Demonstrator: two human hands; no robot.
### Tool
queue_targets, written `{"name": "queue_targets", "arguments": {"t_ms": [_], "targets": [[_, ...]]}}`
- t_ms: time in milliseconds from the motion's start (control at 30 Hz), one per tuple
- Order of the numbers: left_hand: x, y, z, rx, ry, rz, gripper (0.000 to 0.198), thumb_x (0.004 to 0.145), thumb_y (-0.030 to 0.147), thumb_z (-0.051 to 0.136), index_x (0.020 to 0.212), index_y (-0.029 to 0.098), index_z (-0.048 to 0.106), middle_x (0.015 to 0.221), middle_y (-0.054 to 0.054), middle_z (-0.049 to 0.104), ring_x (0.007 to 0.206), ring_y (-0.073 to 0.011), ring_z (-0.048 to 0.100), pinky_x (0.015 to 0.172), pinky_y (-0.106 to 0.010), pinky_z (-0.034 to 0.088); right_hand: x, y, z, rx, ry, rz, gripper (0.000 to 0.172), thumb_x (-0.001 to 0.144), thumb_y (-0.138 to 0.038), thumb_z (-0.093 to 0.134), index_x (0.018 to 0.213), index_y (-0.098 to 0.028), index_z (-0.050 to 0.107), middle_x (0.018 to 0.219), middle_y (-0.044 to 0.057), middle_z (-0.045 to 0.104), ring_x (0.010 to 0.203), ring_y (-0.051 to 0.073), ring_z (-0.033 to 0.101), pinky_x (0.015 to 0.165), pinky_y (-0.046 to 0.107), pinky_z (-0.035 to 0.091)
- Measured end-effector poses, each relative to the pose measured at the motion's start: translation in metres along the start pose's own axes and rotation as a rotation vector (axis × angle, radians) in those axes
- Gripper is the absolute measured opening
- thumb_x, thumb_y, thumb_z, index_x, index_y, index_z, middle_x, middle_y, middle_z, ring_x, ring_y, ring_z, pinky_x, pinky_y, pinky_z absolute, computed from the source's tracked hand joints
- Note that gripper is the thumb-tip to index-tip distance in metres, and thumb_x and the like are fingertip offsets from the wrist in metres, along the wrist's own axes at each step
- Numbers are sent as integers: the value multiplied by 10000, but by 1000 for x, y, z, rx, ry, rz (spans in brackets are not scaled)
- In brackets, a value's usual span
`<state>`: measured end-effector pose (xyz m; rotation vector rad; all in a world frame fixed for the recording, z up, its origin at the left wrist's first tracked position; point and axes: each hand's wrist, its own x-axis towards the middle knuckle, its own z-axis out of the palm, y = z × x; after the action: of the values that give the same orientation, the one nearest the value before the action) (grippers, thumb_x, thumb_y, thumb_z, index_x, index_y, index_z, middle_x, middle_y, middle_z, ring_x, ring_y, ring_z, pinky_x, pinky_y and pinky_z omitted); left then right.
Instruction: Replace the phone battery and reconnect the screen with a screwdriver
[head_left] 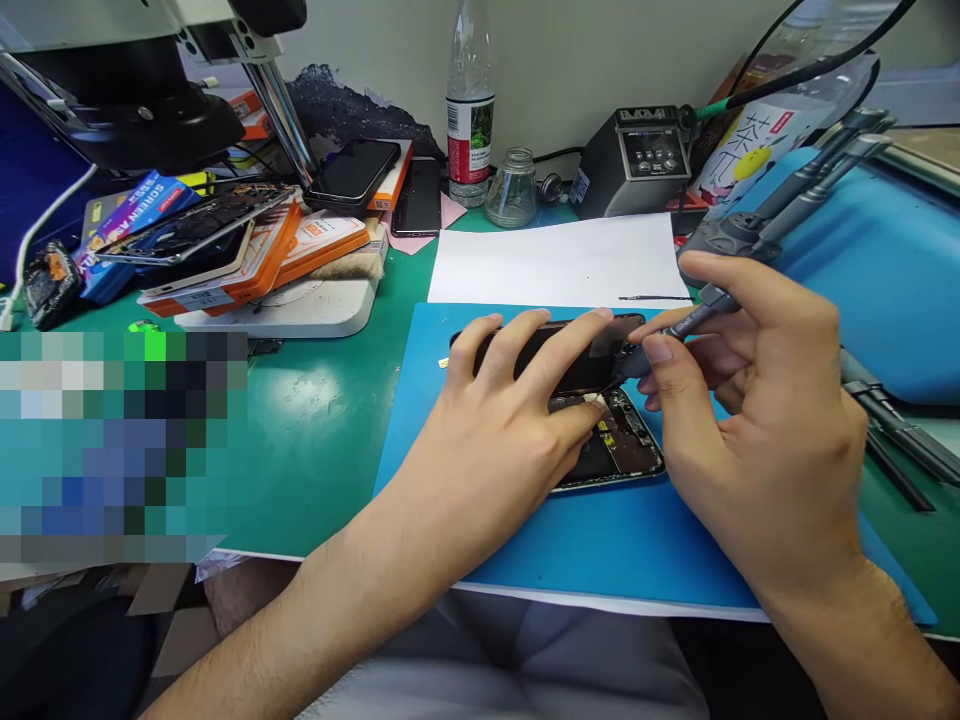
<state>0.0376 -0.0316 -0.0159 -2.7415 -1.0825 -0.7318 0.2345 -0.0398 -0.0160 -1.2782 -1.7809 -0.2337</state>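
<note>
While left fingers (564, 352) spread over an opened phone (634, 452), right fingers (681, 385) grip a grey tool (696, 314)

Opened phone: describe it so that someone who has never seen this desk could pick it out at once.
On the green table, find the blue mat. The opened phone lies there, partly hidden by the left hand, on the near side of a dark panel. Small yellow patches on its bared insides set it apart from that panel.

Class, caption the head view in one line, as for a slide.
Left hand on an opened phone, right hand holding a slim grey tool over it.
</note>
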Motion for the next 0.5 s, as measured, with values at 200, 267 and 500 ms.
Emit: {"name": "queue_targets", "arguments": {"t_ms": [200,267,500], "targets": [[0,0,0,-4,9,3,193,1037,301,657,1168,318,798,1748,-18,390,1545,-341,390,1287,-594,267,4,-2,-5,-93,25,-70,505,1059,-251,586,1555,-347,570,1176,34,760,913,222,730,857,422,612],[-1,0,-1,-4,6,2,193,1037,300,656,1168,321,797,1748,-23,389,1546,-342,391,1285,-598,266,5,0,-6,-133,41,-75,489,1064,-248,578,1538,-369,594,1113,29,774,930,235,728,883,442,599],[-1,0,0,-7,-3,0,213,1048,303,644,1196,332,794,1749,-25,384,1551,-341,381,1285,-590,255,7,3,-8,-116,47,-68,456,1049,-270,624,1495,-364,636,1149,38,762,969,228,706,922,458,590]]}}
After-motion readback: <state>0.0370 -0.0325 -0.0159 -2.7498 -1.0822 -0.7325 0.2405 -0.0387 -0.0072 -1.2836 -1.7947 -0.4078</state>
